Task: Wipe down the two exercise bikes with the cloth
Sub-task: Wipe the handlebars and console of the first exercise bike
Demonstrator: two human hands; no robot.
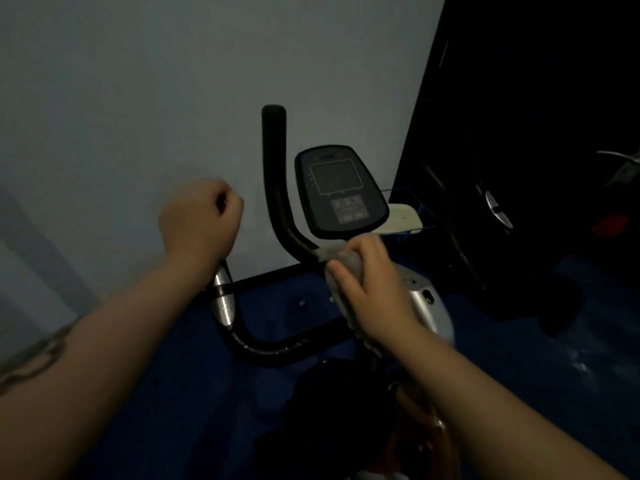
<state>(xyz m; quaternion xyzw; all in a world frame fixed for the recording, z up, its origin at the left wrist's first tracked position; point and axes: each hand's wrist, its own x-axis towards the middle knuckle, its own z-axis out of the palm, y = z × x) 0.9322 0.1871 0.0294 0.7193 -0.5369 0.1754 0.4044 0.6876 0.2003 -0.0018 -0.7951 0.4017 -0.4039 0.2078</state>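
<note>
Dim room, pale grey wall (121, 81) behind, blue floor (173, 393) below, dark mass filling the right side. No desk or table anywhere; everything hangs off the exercise bike (426, 306) itself.

Far left: left hand (199, 220) raised in front of the wall, fingers curled into a loose fist, holding nothing, clear of the bike and just left of the upright handlebar (277, 188). Forearm below it crossing over a chromed part of the frame.

Centre: black handlebar rising from a bend near the stem to a rounded tip at the top, long axis running up and away, slightly left. Lower loop of the same bar curving under toward the viewer. Console (341, 192) just right of the bar, screen dark, tilted toward the viewer. Pale flat object (403, 220) lying at the console's right edge; kind not clear.

Right of centre: right hand (370, 285) closed around a pale cloth (341, 261), fingers wrapped and thumb pressed along its side, cloth bunched against the bar's lower bend just below the console. Loose end trailing down under the palm.

Likely step: wiping the handlebar, with the unwiped length lying up and left of the fingers. Right hand already on the bar, so nearer; stroke probably best run along the bar's axis toward the tip.

Far right: shapes in the dark, possibly the second bike, too dim to tell.
</note>
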